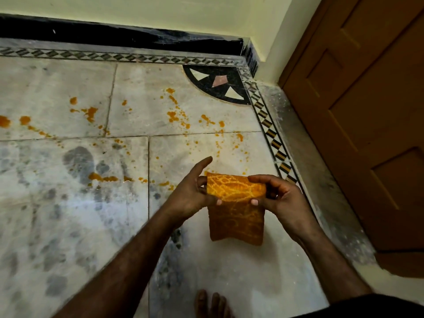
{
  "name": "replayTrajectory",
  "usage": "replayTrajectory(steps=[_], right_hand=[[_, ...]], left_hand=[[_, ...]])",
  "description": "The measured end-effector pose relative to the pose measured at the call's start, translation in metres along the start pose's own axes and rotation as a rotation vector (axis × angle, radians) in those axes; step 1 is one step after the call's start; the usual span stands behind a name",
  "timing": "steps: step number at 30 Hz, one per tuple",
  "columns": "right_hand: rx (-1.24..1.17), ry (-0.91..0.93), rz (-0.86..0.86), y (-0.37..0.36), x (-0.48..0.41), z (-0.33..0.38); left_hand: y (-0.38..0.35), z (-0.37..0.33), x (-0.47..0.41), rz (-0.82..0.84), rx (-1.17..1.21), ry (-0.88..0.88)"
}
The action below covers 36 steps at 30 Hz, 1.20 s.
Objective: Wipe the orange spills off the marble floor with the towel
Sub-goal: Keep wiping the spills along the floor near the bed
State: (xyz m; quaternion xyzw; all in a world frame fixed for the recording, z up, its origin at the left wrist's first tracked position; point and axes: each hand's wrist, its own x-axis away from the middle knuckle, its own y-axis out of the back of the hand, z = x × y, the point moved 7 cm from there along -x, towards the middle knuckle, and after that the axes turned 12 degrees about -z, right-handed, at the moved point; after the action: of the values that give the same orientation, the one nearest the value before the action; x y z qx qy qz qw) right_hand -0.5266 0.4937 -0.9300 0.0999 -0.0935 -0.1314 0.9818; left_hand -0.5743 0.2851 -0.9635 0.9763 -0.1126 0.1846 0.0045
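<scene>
A folded orange towel (236,210) with a yellow crackle pattern hangs in the air above the marble floor (68,226). My left hand (190,193) pinches its upper left edge, with the forefinger stretched out straight. My right hand (280,196) grips its upper right edge with curled fingers. Orange spills (174,115) dot the floor beyond my hands. More orange drops (90,112) lie at the left, and a streak (103,177) lies left of the towel.
A brown wooden door (358,111) stands at the right. A black skirting (114,34) runs along the far wall. A patterned tile border (270,131) edges the floor. My bare toes (212,304) show at the bottom.
</scene>
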Motion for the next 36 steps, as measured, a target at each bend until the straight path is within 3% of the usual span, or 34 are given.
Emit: replayTrajectory(steps=[5,10,15,17,20,23,27,29,31,36], right_hand=[[0.037,-0.010,-0.048,-0.004,0.003,-0.009],[0.286,0.064,-0.105,-0.005,0.004,-0.021],[0.511,0.173,-0.140,-0.004,0.012,-0.021],[0.580,0.186,-0.128,0.000,0.016,-0.024],[0.612,0.121,-0.032,0.004,0.023,-0.032],[0.399,-0.078,0.072,0.002,0.027,-0.033],[0.231,-0.160,0.036,-0.002,-0.006,-0.039],[0.362,-0.167,0.029,-0.007,-0.032,-0.063],[0.640,-0.140,0.030,-0.010,-0.052,-0.093],[0.953,0.195,0.036,-0.055,-0.044,-0.119]], left_hand=[[0.013,0.000,-0.004,-0.088,-0.348,-0.208],[0.018,0.009,-0.009,-0.136,-0.415,-0.265],[0.008,0.017,-0.004,-0.080,-0.643,-0.416],[0.004,0.021,0.000,-0.016,-0.673,-0.386],[0.003,0.034,0.002,0.091,-0.549,-0.201],[-0.002,0.043,0.003,0.205,-0.294,-0.030],[0.002,0.051,-0.012,0.081,-0.166,0.063],[0.014,0.062,-0.025,-0.073,-0.340,0.043],[0.027,0.072,-0.032,-0.157,-0.531,0.010],[0.049,0.102,-0.028,-0.206,-0.656,0.035]])
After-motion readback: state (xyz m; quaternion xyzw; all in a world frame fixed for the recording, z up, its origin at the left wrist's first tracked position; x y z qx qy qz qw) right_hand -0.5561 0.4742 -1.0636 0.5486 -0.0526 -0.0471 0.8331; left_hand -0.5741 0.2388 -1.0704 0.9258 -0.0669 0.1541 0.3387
